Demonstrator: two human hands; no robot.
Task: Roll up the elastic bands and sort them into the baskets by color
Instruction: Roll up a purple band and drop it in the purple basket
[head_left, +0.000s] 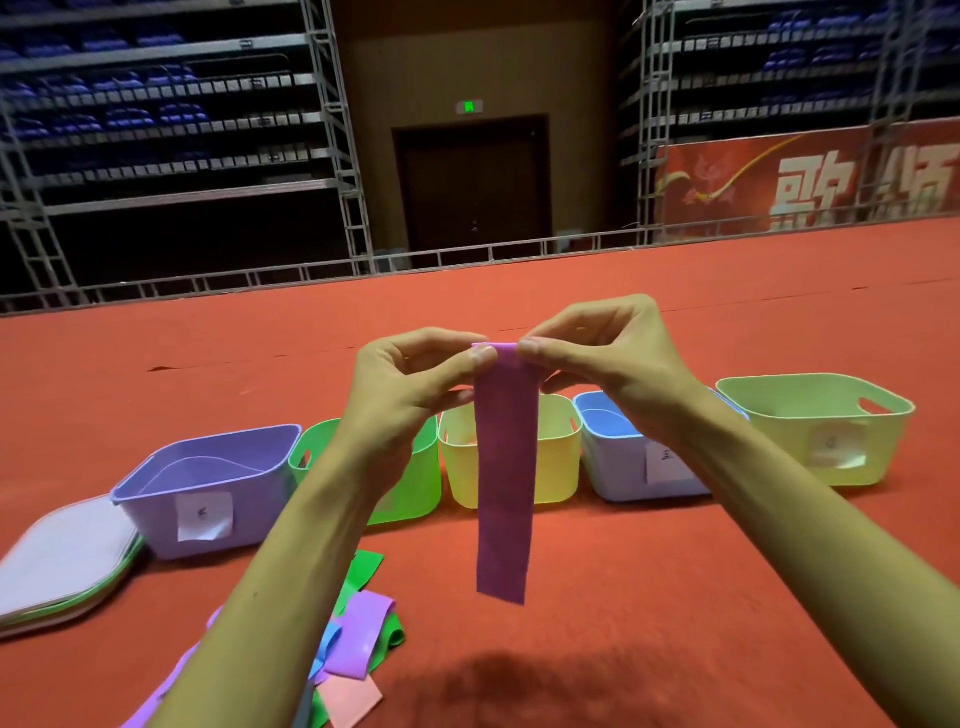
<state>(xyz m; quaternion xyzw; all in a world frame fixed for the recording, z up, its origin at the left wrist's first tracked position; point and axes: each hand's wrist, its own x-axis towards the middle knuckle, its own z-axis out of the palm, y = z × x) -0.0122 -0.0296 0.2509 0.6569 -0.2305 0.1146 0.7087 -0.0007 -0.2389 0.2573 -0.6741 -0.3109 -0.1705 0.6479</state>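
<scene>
A purple elastic band (505, 483) hangs straight down in front of me. My left hand (410, 395) and my right hand (597, 358) both pinch its top edge between thumb and fingers, held up above the baskets. On the red floor stands a row of baskets: purple (208, 499), green (415, 493), yellow (558, 467), blue (623, 467) and a larger pale green one (815, 431). A band lies inside the purple basket and another in the blue one. A loose pile of bands (358, 639) in green, purple, blue and pink lies below my left forearm.
A stack of flat lids (62, 561) lies on the floor left of the purple basket. The red carpet (675, 597) stretches to a metal rail and scaffold stands at the back. A red banner (805, 182) hangs far right.
</scene>
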